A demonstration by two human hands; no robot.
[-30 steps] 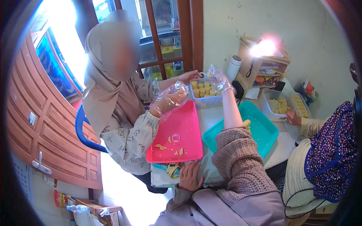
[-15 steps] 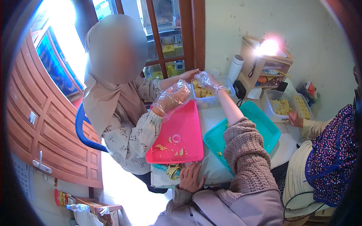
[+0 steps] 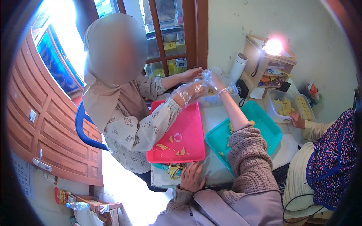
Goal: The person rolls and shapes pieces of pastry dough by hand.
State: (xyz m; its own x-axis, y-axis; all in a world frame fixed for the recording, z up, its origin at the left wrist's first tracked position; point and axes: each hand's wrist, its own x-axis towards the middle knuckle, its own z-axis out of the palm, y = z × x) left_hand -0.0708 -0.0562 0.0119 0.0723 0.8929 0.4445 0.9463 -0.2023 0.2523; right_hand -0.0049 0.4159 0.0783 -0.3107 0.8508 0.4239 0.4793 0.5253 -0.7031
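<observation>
In the head view, the wearer's right hand, covered by a thin see-through glove, was held over the near left part of a box at the far end of the table. Its fingers were pointed downward and partly bent; whether anything was gripped by them could not be told. Yellow pieces were held in the box, mostly hidden by the hands. The left hand was laid bare and palm down on the near table edge, its fingers spread and closed on nothing, just beside the pink tray.

In that tray a ring was surrounded by scraps. The teal tray, set to the right, was crossed by the wearer's sleeve, and yellow bits were seen in it. To the left of the box, a co-worker's gloved hand and bare hand were held near the right hand. At the far right, a tub of yellow lumps was touched by another person's hand. Behind the box, a flask was stood upright beside a shelf.
</observation>
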